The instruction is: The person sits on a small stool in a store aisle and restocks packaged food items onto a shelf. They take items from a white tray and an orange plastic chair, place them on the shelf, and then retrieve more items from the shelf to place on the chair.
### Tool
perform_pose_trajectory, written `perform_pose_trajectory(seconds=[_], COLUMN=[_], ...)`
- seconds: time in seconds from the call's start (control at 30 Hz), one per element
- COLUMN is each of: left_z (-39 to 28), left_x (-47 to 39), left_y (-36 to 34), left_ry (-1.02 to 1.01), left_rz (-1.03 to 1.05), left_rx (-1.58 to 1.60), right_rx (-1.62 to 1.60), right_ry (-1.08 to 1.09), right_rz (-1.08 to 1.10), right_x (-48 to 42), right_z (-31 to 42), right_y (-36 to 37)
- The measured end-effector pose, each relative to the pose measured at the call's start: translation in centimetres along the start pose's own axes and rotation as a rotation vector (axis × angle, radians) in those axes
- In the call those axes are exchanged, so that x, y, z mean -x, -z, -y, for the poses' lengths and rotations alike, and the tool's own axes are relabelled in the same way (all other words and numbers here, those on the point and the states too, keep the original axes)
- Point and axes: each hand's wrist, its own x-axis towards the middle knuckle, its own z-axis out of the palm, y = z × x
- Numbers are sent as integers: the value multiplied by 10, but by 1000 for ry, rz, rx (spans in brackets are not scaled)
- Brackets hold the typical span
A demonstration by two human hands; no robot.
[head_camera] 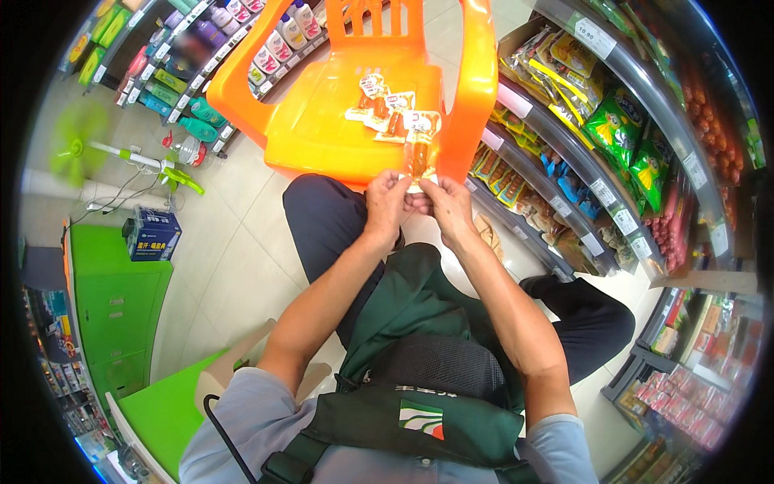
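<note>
Both of my hands pinch the lower edge of one clear-and-white snack packet (420, 145) with a brown piece of food inside. My left hand (387, 202) grips its left corner and my right hand (446, 204) its right corner, thumbs close together. The packet is held upright over the front edge of an orange plastic chair (326, 142). Several similar small packets (381, 109) lie in a loose, overlapping pile on the seat, just beyond the held one.
Shelves of bagged snacks (614, 127) curve along the right. Bottles (278, 45) stand on shelves at the upper left. A green fan (75, 147), a blue box (154, 235) and a green cabinet (115, 290) are at the left. My knees flank the chair's near side.
</note>
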Motion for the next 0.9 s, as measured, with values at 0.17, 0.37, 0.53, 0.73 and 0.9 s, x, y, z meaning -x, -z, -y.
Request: perform_pose_trajectory(seconds=[0.17,0.37,0.53,0.73,0.9], left_z=[-15,-12,-5,-6,36], left_x=[-59,-98,-103,-72,-4], left_y=[5,8,10,-1,-38], left_ry=[52,61,-3,77,170], left_rz=[25,-14,106,68,28], left_rx=[-135,-52,-47,-86,-64], right_rx=[-88,-90,-227,-120,-127], right_ry=[14,-14,90,104,92], right_rz=[-30,-93,-86,-109,-106], right_x=[-52,-78,-90,-62,-33], right_z=[2,4,-7,-15,-28], right_y=[-16,-32,-31,-12,37])
